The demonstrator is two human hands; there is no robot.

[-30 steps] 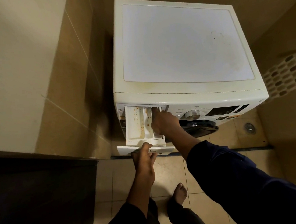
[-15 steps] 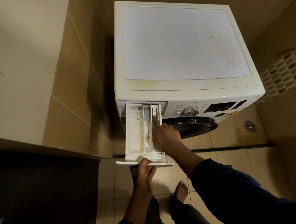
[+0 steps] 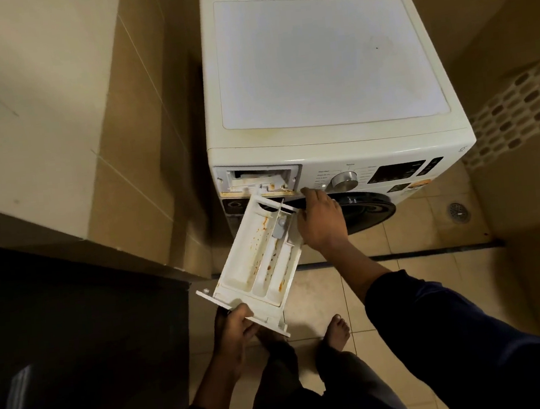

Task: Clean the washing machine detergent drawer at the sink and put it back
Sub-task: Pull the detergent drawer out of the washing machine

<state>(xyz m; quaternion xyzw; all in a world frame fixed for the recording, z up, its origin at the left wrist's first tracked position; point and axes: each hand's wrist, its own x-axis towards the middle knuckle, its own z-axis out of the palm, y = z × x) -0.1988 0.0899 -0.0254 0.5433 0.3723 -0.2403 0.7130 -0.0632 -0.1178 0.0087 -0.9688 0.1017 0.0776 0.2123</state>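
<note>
The detergent drawer is out of the white front-loading washing machine, held slanting in front of the machine's left side. Its rear end lies just below the open drawer slot and its front panel points away from the machine. Its 3 compartments face up, streaked with orange-brown residue. The left hand grips the front panel, thumb on top and fingers curled beneath. The right hand lies against the drawer's right rear wall with fingers loosely stretched toward the machine's front, just below the silver dial and before the dark door. A floor drain sits right of the machine.
</note>
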